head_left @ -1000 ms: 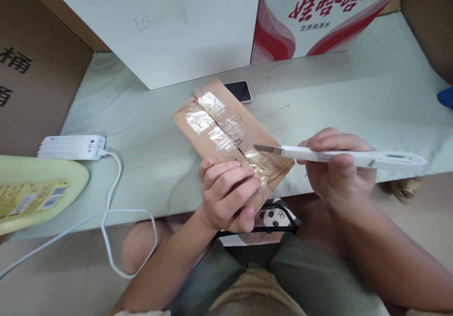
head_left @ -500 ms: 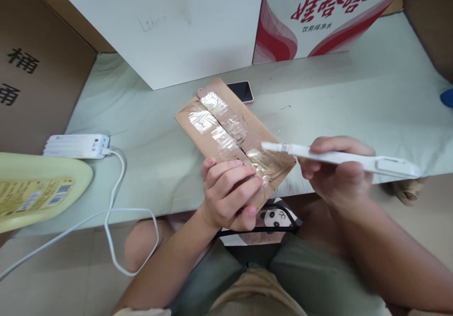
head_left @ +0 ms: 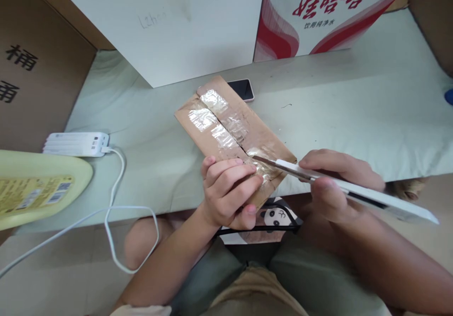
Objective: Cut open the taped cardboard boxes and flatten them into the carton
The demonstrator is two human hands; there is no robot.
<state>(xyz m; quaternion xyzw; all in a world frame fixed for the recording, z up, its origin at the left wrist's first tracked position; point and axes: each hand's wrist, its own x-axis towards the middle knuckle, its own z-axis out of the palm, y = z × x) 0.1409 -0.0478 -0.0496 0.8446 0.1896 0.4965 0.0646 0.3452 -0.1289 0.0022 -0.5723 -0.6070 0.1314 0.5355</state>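
A flat brown cardboard package (head_left: 255,132), patched with strips of shiny clear tape, lies slanted over the light green cloth. My left hand (head_left: 230,193) is closed on its near end, fingers across the taped face and thumb at the lower edge. In my right hand (head_left: 332,203) is a white box cutter (head_left: 385,199), gripped between thumb and fingers. Its thin dark blade points left, and the tip is at the tape beside the dark seam, near my left fingertips. Whether the blade has gone into the tape I cannot tell.
Behind the package lies a phone (head_left: 244,89), in front of a white box (head_left: 198,33) and a red-and-white carton (head_left: 318,19). To the left are a white power bank (head_left: 76,144) with a looping cable (head_left: 113,193) and a yellow bottle (head_left: 42,188).
My right hand has turned the box cutter, so its dark blade edge now shows. The tip has moved left and down onto the package. My left hand and the package stay put.
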